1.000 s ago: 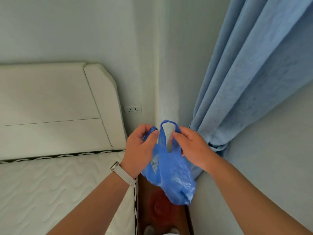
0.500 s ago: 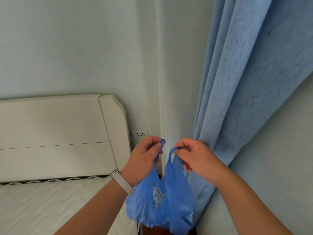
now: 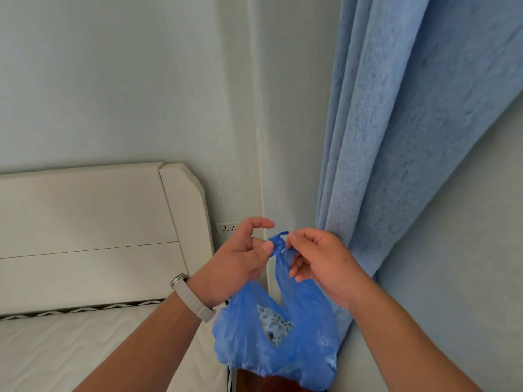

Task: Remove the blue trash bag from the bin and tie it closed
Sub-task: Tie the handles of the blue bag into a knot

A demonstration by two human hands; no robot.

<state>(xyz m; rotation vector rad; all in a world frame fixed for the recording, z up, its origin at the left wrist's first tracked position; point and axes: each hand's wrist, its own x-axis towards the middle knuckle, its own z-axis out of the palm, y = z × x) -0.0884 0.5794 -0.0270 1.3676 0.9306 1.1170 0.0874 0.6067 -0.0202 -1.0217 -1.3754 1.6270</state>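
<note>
The blue trash bag (image 3: 300, 346) hangs in the air in front of me, lifted clear of the bin, which is out of sight. Crumpled pale rubbish shows through the gap between its two handles. My left hand (image 3: 240, 261) pinches one handle between thumb and fingers, with the index finger raised. My right hand (image 3: 319, 261) pinches the other handle. The two handles meet in a small twisted loop between my fingertips at the top of the bag.
A cream headboard (image 3: 90, 230) and a white mattress (image 3: 70, 346) lie to the left. A blue curtain (image 3: 410, 137) hangs on the right, close behind the bag. A wall socket (image 3: 227, 228) sits behind my left hand. Dark red-brown floor (image 3: 254, 381) shows under the bag.
My hands have brought the two handles together and crossed them into a small loop. The camera tilted up, so the bag hangs lower in view.
</note>
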